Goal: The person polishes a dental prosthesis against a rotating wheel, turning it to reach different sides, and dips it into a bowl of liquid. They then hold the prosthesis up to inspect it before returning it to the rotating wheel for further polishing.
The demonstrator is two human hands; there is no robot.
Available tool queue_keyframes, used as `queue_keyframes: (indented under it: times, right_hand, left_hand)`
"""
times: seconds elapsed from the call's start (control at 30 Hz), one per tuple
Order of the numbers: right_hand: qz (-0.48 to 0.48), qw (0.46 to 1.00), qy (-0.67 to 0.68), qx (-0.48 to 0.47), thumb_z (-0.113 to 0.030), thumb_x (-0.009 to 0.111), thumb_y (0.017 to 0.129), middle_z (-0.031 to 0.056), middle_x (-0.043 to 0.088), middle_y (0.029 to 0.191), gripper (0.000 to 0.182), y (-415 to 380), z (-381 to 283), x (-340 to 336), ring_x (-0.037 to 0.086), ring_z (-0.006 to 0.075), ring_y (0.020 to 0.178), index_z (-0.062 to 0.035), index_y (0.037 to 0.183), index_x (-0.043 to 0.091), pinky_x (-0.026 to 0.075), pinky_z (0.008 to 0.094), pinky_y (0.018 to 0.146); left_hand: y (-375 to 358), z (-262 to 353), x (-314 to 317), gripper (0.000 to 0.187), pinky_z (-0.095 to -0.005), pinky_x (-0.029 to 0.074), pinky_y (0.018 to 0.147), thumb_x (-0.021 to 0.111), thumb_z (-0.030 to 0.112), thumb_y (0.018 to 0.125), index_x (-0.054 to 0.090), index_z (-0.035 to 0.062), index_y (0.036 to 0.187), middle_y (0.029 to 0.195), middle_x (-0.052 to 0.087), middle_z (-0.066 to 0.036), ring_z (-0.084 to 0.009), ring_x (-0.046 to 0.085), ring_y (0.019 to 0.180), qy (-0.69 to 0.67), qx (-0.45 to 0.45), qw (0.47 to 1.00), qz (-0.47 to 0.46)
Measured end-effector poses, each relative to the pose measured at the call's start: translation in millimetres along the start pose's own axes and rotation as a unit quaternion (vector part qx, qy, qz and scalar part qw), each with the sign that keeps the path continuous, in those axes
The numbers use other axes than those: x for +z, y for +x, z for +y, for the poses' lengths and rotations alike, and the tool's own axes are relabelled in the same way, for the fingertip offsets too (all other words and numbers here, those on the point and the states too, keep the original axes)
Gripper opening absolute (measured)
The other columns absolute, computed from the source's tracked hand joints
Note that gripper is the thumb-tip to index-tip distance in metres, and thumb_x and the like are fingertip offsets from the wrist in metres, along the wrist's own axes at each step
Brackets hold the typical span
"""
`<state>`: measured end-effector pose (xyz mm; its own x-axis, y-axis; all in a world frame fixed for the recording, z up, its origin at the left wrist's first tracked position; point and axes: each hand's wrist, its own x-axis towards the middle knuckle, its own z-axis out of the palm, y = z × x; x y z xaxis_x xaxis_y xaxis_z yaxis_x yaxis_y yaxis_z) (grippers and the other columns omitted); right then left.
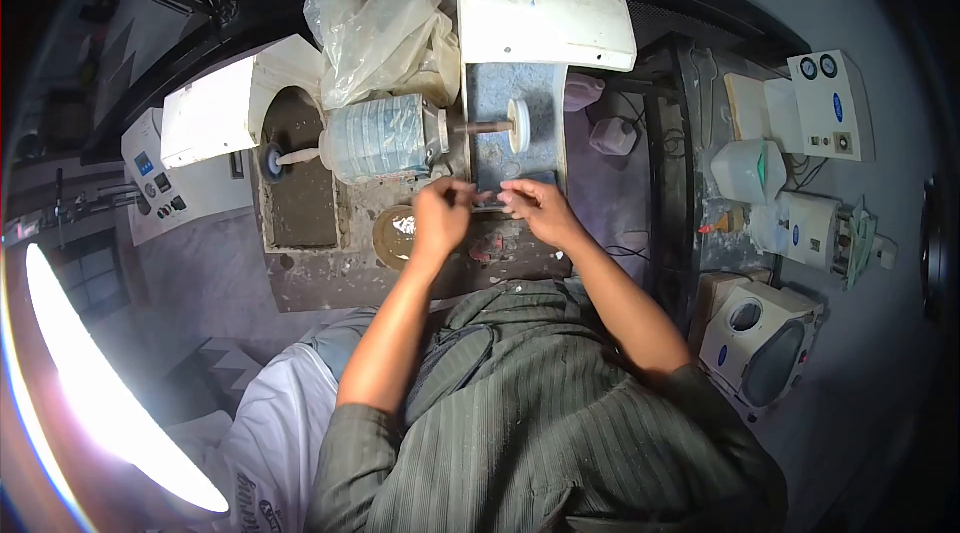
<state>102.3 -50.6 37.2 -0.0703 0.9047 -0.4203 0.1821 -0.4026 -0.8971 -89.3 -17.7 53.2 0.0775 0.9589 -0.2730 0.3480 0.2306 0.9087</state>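
Note:
Both hands are close together over the front edge of the blue-lined tray. My left hand has its fingers bent and drawn together around something small that I cannot make out. Facing it, my right hand also pinches at a small dark reddish thing between the two hands. Behind them, a plastic-wrapped motor lies on the bench, with a white wheel on its right shaft and a bluish wheel on its left. A round bowl with liquid is left of my left hand.
A white hood stands behind the tray, another at the left. Clear plastic is heaped behind the motor. White machines stand at the right. A person in a white garment is at lower left, near a bright lamp.

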Motion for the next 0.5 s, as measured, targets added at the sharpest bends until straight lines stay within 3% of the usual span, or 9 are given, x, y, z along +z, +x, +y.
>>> queue_keyframes:
  times: [0.03, 0.07, 0.17, 0.2, 0.27, 0.3, 0.37, 0.4, 0.5]
  right_hand:
    - [0.004, 0.996, 0.082, 0.028, -0.012, 0.059, 0.092, 0.0093, 0.067, 0.093, 0.024, 5.4, 3.6, -0.4, 0.064, 0.0134, 0.077, 0.004, 0.111, 0.061, 0.05, 0.025, 0.068]
    - [0.02, 0.993, 0.117, 0.027, -0.008, 0.057, 0.092, 0.0104, 0.068, 0.093, 0.022, 12.0, 11.2, -3.6, 0.065, 0.0146, 0.078, 0.0046, 0.11, 0.061, 0.052, 0.025, 0.067]
    - [0.106, 0.99, 0.097, 0.012, -0.003, 0.058, 0.09, 0.0116, 0.068, 0.086, 0.015, 24.4, 10.7, -21.4, 0.066, 0.0153, 0.074, 0.0058, 0.101, 0.063, 0.055, 0.0261, 0.064]
    - [0.131, 0.986, 0.098, 0.012, -0.004, 0.06, 0.089, 0.012, 0.069, 0.085, 0.015, 27.4, 2.4, -26.7, 0.067, 0.015, 0.073, 0.0064, 0.099, 0.064, 0.056, 0.026, 0.063]
    - [0.145, 0.986, 0.074, 0.029, -0.004, 0.062, 0.088, 0.0121, 0.069, 0.085, 0.015, 35.0, -10.1, -36.1, 0.067, 0.0148, 0.073, 0.0064, 0.098, 0.064, 0.056, 0.0259, 0.062]
    - [0.155, 0.986, 0.051, 0.046, -0.005, 0.063, 0.088, 0.0123, 0.069, 0.085, 0.015, 40.4, -11.7, -39.9, 0.067, 0.0147, 0.073, 0.0064, 0.097, 0.064, 0.056, 0.0259, 0.061]
    - [0.164, 0.984, 0.059, 0.042, -0.006, 0.064, 0.087, 0.0109, 0.069, 0.082, 0.013, 49.5, -13.4, -43.2, 0.067, 0.0136, 0.069, 0.0059, 0.093, 0.066, 0.056, 0.0256, 0.059]
    - [0.168, 0.984, 0.044, 0.049, -0.005, 0.064, 0.086, 0.0099, 0.069, 0.078, 0.011, 54.0, -14.4, -43.8, 0.066, 0.0128, 0.067, 0.0052, 0.089, 0.066, 0.055, 0.0253, 0.058]
    - [0.177, 0.982, 0.014, 0.059, -0.005, 0.063, 0.085, 0.008, 0.069, 0.072, 0.01, 68.1, -17.9, -44.9, 0.065, 0.0112, 0.062, 0.0039, 0.082, 0.068, 0.054, 0.0247, 0.056]
  left_hand:
    - [9.2, -18.1, 20.6, 0.01, -0.0276, 0.049, 0.069, 0.062, 0.005, 0.085, 0.068, -0.003, 0.082, 0.077, 0.07, -0.009, -0.0133, 0.062, 0.069, -0.021, -0.031, 0.999, -0.017]
    - [13.1, -10.2, 32.1, 0.01, -0.026, 0.047, 0.064, 0.064, 0.006, 0.084, 0.068, -0.0027, 0.081, 0.075, 0.068, -0.008, -0.0105, 0.059, 0.066, -0.049, -0.056, 0.996, -0.047]
    - [28.3, -20.1, 81.8, 0.008, -0.0235, 0.041, 0.052, 0.062, 0.005, 0.085, 0.067, 0.0, 0.082, 0.071, 0.065, -0.007, -0.0096, 0.055, 0.058, -0.271, -0.174, 0.946, -0.032]
    - [33.1, -16.9, 89.9, 0.008, -0.0235, 0.041, 0.052, 0.062, 0.005, 0.085, 0.067, 0.0, 0.082, 0.071, 0.065, -0.007, -0.0096, 0.055, 0.058, -0.272, -0.174, 0.946, -0.034]
    - [40.7, -11.5, 101.9, 0.008, -0.0253, 0.04, 0.052, 0.055, 0.004, 0.087, 0.062, 0.0008, 0.087, 0.073, 0.063, -0.007, -0.0134, 0.055, 0.06, -0.45, -0.295, 0.842, -0.038]
    - [44.4, -11.0, 108.4, 0.008, -0.0253, 0.04, 0.052, 0.055, 0.004, 0.087, 0.062, 0.0008, 0.087, 0.073, 0.063, -0.007, -0.0134, 0.055, 0.06, -0.45, -0.295, 0.842, -0.039]
    - [50.2, -11.4, 118.9, 0.009, -0.0271, 0.04, 0.054, 0.05, 0.002, 0.088, 0.058, 0.0009, 0.09, 0.077, 0.061, -0.008, -0.0158, 0.055, 0.065, -0.543, -0.287, 0.789, -0.023]
    - [52.7, -11.2, 121.2, 0.011, -0.0267, 0.041, 0.051, 0.049, -0.003, 0.086, 0.058, -0.0034, 0.093, 0.079, 0.061, -0.01, -0.0158, 0.055, 0.063, -0.567, -0.296, 0.769, -0.018]
    - [58.4, -14.4, 123.5, 0.01, -0.0274, 0.041, 0.052, 0.049, -0.003, 0.086, 0.057, -0.0032, 0.092, 0.078, 0.06, -0.01, -0.0162, 0.053, 0.063, -0.571, -0.311, 0.76, -0.01]
